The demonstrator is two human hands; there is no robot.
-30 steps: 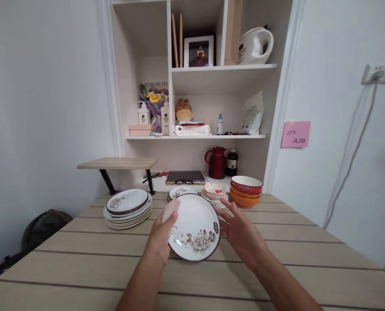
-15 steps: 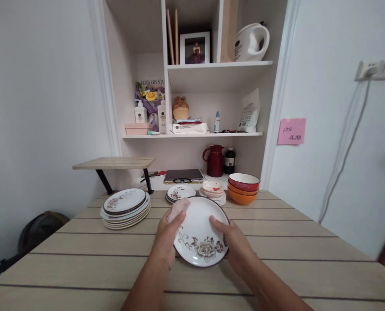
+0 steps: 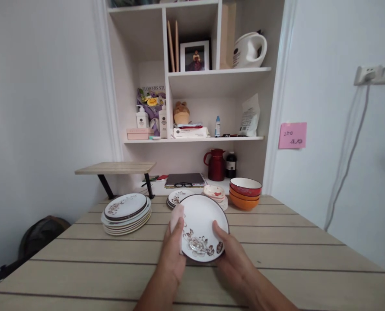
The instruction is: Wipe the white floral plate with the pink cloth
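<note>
A white dinner plate [image 3: 201, 218] with a dark rim and brown flower pattern is held up above the table, tilted towards me. My right hand [image 3: 233, 248] grips its right edge, thumb on the face and fingers behind. My left hand [image 3: 174, 248] is closed on a pale pink cloth [image 3: 176, 218], which is folded over the plate's left rim. The left fingers are mostly hidden behind the cloth and plate. Just behind lies a short stack of small flowered plates [image 3: 179, 197], partly covered by the held plate.
A tall stack of plates [image 3: 126, 214] stands on the left of the slatted table [image 3: 296, 246]. Small heart-patterned dishes [image 3: 213, 192] and nested red and orange bowls [image 3: 245, 194] are at the back right. Behind are a red thermos jug [image 3: 216, 165] and a raised wooden stand [image 3: 116, 167].
The plate has turned a little clockwise in my hands, its flowers shifting left. The cloth has moved from the plate's upper-left face to its left rim. My view has tilted slightly up.
</note>
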